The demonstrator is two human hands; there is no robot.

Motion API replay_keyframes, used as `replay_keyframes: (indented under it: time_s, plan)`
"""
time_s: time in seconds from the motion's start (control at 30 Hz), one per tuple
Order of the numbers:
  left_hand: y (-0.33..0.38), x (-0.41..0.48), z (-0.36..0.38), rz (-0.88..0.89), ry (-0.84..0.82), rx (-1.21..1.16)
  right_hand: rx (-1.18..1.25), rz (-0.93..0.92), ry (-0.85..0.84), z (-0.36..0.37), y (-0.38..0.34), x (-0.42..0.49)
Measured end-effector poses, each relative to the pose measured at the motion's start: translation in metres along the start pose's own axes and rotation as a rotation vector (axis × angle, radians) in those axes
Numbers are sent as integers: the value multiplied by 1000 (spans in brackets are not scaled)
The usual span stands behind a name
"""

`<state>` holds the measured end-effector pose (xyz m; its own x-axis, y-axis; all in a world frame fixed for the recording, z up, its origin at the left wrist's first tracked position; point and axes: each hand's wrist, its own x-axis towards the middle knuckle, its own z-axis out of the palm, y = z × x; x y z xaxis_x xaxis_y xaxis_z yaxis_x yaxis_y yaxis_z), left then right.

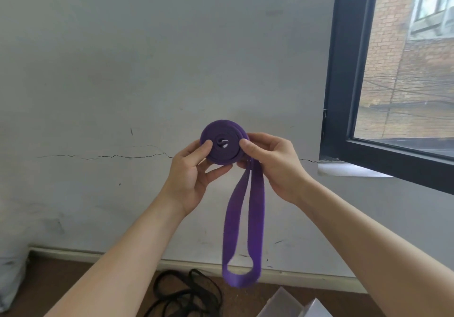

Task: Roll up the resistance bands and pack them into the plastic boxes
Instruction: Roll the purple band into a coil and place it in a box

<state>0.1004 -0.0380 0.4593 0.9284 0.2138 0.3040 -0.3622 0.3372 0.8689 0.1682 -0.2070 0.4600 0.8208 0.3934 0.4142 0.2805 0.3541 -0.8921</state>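
Note:
A purple resistance band (222, 133) is partly rolled into a flat coil held up in front of the wall. My left hand (190, 176) pinches the coil's left side with the thumb on its face. Gripping the right side is my right hand (272, 164), thumb pressed on the outer turn. The unrolled tail hangs down from the coil as a long loop to about knee height. Thin black resistance bands (181, 294) lie tangled on the brown floor below. Corners of clear plastic boxes (290, 304) show at the bottom edge.
A grey cracked wall fills the view, with a pale skirting board (103, 255) along the floor. A dark-framed window (348, 71) stands open at the right, its sill (348, 170) jutting out near my right hand.

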Motion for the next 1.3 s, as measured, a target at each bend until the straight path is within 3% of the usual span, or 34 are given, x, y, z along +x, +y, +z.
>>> replay_keyframes:
  time_s: [0.23, 0.43, 0.63, 0.87, 1.03, 1.2, 1.3]
  plan:
    - [-1, -4, 7, 12, -1, 16, -41, -61, -16, 0, -8, -3]
    - [-4, -7, 14, 52, 45, 38, -239, -44, -81, -5, -19, -3]
    - [1, -7, 10, 89, 6, 170, -201, 24, -3, -12, -26, -2]
    - [7, -5, 6, 79, -11, 294, -193, 118, -144, -25, -23, -2]
    - [17, -4, 2, 182, -56, 447, -259, 134, -218, -31, -22, 0]
    - [13, 1, -5, 200, 73, 420, -268, 153, -286, -37, -21, 0]
    - [10, 4, -10, 179, 137, 361, -204, 149, -246, -41, -23, 1]
